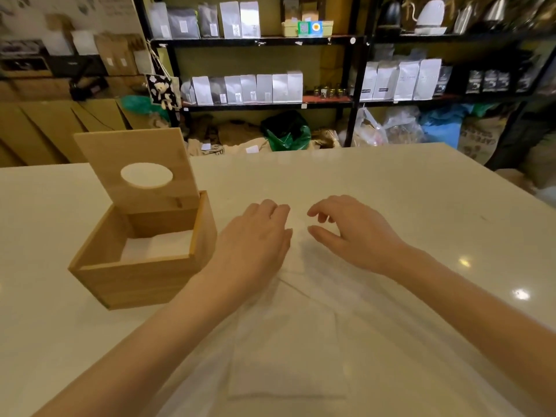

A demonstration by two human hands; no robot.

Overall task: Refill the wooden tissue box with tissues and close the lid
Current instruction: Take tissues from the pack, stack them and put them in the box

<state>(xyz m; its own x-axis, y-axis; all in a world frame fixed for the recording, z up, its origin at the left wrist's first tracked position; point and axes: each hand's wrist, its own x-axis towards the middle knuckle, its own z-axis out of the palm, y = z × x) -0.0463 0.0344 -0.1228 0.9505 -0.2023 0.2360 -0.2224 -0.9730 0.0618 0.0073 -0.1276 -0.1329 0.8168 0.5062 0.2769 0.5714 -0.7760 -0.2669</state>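
On the pale, glossy stone-like counter (391,182) stands a square wooden tissue box (141,266) of light, smooth-grained wood, its hinged lid (135,167) raised upright, an oval hole cut through it. White tissues (158,246) lie low inside. Just right of the box, the left hand (255,236) rests flat, fingers relaxed, on a thin white tissue sheet (288,356) spread toward the viewer. The right hand (349,233) hovers beside it, fingers loosely curved, gripping nothing. Behind, black metal shelves (258,42) carry matte silver pouches (249,85).
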